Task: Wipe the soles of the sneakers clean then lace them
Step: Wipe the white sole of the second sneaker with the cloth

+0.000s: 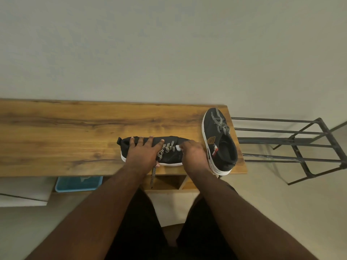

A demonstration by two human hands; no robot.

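Note:
A black sneaker (170,154) with a white sole lies across the front of the wooden table (65,132), heel to the left. My left hand (143,152) rests flat on its heel half, fingers spread. My right hand (192,153) covers its toe half and pinches a small white piece (178,147), a wipe or cloth, against the upper. A black-and-white lace (166,148) is threaded on this shoe, and one loose end (153,175) hangs over the table's front edge. The second black sneaker (219,139) stands upright at the table's right end, laced.
A black metal rack (293,143) stands right of the table. A blue tray (78,183) sits on a shelf under the table at the left. A pale wall rises behind the table. My legs in dark shorts are below.

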